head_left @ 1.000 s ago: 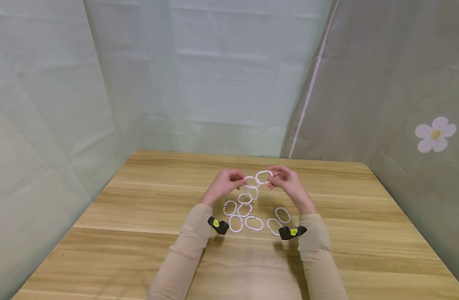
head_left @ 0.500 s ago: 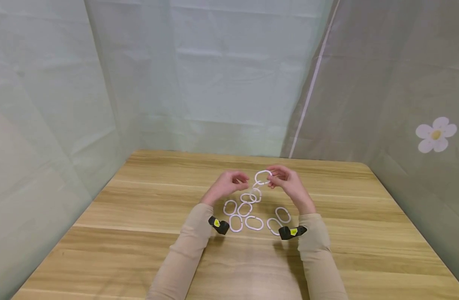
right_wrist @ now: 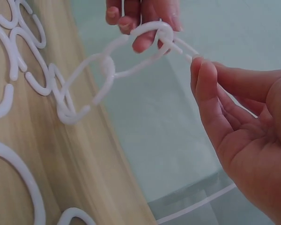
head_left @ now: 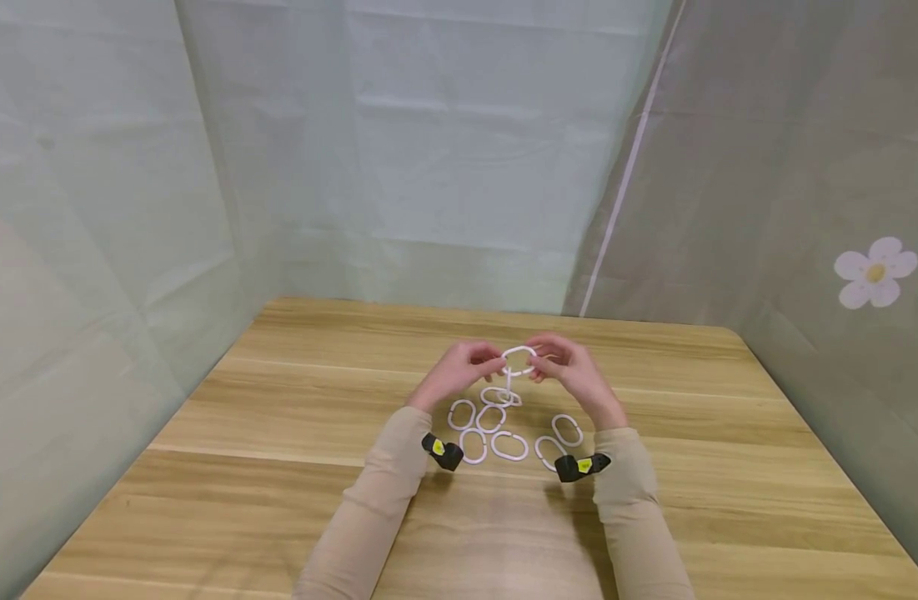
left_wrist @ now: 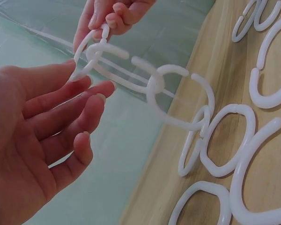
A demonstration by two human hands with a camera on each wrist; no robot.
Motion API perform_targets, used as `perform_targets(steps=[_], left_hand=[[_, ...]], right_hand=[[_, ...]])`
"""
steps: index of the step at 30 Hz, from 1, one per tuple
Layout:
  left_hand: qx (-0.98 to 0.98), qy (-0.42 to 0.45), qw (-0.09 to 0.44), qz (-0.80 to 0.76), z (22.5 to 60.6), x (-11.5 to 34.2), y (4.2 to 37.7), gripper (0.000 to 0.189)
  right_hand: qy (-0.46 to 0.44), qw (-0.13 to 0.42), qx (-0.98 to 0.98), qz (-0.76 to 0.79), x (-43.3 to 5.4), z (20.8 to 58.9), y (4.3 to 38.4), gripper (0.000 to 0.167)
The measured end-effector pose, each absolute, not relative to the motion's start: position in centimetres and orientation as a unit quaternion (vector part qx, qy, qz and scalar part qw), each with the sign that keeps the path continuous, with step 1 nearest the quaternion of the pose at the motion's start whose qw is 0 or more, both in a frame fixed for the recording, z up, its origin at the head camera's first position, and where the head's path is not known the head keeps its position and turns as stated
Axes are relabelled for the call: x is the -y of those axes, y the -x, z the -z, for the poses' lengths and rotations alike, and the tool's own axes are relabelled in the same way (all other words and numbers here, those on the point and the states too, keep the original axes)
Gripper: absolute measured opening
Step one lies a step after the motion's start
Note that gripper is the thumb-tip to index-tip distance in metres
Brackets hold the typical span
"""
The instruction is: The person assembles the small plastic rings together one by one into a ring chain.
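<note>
My right hand (head_left: 574, 371) pinches a white oval plastic curtain ring (head_left: 519, 348) by its right end, above the table. At the ring's left end, my left hand (head_left: 462, 368) pinches it between thumb and index finger; its other fingers are spread loosely in the left wrist view. From this ring hangs a second curtain ring (left_wrist: 114, 50), which has a gap in one side. A third ring (left_wrist: 182, 122) is linked below it, slanting down to the table. The chain's lower end touches rings lying on the wood.
Several more white rings lie on the wooden table (head_left: 278, 500) in front of the hands, among them one ring (head_left: 509, 433) in the middle and another ring (head_left: 567, 417) at the right. Pale curtains (head_left: 459, 167) stand behind and at both sides of the table.
My left hand let go of the second ring, which dropped to hang down. Then it moved to the top ring's left end. My right hand shifted slightly left with that ring.
</note>
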State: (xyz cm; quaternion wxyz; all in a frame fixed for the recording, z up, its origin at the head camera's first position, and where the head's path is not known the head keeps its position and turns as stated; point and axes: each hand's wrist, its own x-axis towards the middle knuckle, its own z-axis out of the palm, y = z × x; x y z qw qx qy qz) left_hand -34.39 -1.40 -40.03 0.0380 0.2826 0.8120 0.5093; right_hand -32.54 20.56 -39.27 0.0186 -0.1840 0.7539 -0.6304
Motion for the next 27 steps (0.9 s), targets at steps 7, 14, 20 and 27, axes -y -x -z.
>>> perform_targets(steps=[7, 14, 20, 27], left_hand=[[-0.811, -0.267, 0.040, -0.518, 40.01, 1.24, 34.41, 0.022], [-0.818, -0.263, 0.045, -0.510, 39.89, 1.14, 34.39, 0.015], [-0.801, -0.279, 0.069, -0.525, 40.02, 0.91, 34.30, 0.018], [-0.804, -0.287, 0.070, -0.516, 39.94, 0.71, 34.10, 0.021]], right_hand=[[0.184, 0.041, -0.750, 0.634, -20.44, 39.54, 32.39, 0.034], [0.186, 0.044, -0.757, 0.625, -20.44, 39.57, 32.36, 0.034], [0.186, 0.024, -0.759, 0.623, -20.54, 39.26, 32.20, 0.032], [0.187, 0.012, -0.794, 0.578, -20.61, 39.09, 32.06, 0.024]])
